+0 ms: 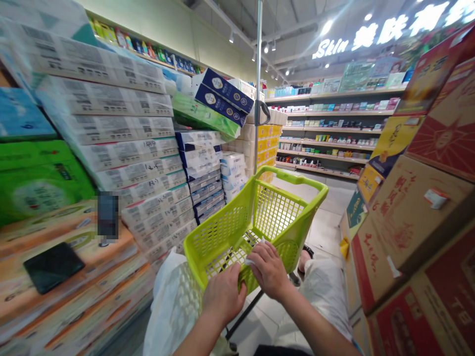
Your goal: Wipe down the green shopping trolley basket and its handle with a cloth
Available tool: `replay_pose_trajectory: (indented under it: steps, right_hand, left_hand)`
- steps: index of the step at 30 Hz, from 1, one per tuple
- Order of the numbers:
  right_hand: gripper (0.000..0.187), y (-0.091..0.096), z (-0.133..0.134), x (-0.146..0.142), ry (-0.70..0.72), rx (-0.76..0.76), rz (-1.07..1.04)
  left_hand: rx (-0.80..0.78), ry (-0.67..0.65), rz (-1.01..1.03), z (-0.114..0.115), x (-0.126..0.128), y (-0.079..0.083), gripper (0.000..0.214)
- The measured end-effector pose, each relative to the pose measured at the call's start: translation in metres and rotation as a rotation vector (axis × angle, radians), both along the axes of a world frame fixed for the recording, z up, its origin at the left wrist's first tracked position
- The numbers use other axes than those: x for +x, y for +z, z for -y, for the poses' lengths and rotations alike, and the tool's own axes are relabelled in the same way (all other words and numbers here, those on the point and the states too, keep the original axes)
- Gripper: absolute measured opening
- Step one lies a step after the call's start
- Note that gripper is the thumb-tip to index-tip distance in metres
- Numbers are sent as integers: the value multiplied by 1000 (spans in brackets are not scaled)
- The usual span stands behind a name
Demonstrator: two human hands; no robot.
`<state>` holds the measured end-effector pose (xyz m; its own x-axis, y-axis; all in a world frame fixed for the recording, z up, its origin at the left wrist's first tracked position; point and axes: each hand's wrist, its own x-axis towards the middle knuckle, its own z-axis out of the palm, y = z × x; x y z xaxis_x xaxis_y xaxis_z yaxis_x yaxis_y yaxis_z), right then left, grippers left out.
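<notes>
A lime-green shopping basket (218, 237) with lattice walls is right in front of me, tilted, on what seems to be a dark-legged frame; nothing shows inside it. At its near rim, my left hand (223, 292) is closed around the edge, thumb on the near side. Just to the right, my right hand (267, 269) has its fingers bent over a crumpled white wipe (253, 259), which lies against the same rim. Most of the wipe is hidden under the fingers, and I cannot tell if it is cloth or paper.
Stacked packs (129, 128) of paper goods rise on the left, with a dark tablet-like object (54, 267) on orange packs. Cartons (415, 212) line the right side. A metal pole (259, 64) stands beyond the basket, and stocked shelves (326, 128) are at the back.
</notes>
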<state>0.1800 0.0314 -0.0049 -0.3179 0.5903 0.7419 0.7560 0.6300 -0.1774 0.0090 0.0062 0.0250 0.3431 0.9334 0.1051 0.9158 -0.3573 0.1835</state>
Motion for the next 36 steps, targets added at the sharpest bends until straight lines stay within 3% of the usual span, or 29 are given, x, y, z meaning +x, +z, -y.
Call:
replay_pose_trajectory:
  steps: [4, 7, 9, 12, 15, 19, 22, 24, 27, 30, 36]
  right_hand:
    - [18, 10, -20, 38, -175, 52, -33]
    - [18, 12, -24, 40, -319, 47, -124]
    - [18, 8, -17, 22, -287, 29, -138]
    - [17, 0, -1, -5, -107, 18, -74]
    - [18, -2, 1, -3, 8, 37, 6]
    - [18, 6, -16, 32, -134, 75, -35]
    - [19, 7, -19, 32, -272, 68, -137]
    - [19, 4, -11, 14, -222, 60, -146]
    - [20, -1, 4, -13, -38, 45, -62]
    - [20, -3, 5, -10, 42, 66, 11]
    - [20, 1, -16, 30, -220, 90, -89]
  left_hand:
    - [-37, 38, -20, -1, -2, 2, 16]
    - [-44, 41, -31, -1, 2, 4, 18]
    - [-52, 37, -40, 0, 4, 5, 19]
    - [-66, 18, -41, 0, 4, 5, 21]
    - [-62, 7, -29, 0, 1, 4, 22]
    - [-52, 29, -27, -1, -3, 1, 20]
    - [-43, 33, -29, -1, -1, 1, 20]
    - [-38, 28, -29, -1, 0, 1, 19]
    - [-35, 12, -12, 0, 1, 2, 18]
    - [-33, 1, -2, 0, -1, 2, 18]
    - [-35, 24, -17, 0, -1, 1, 18]
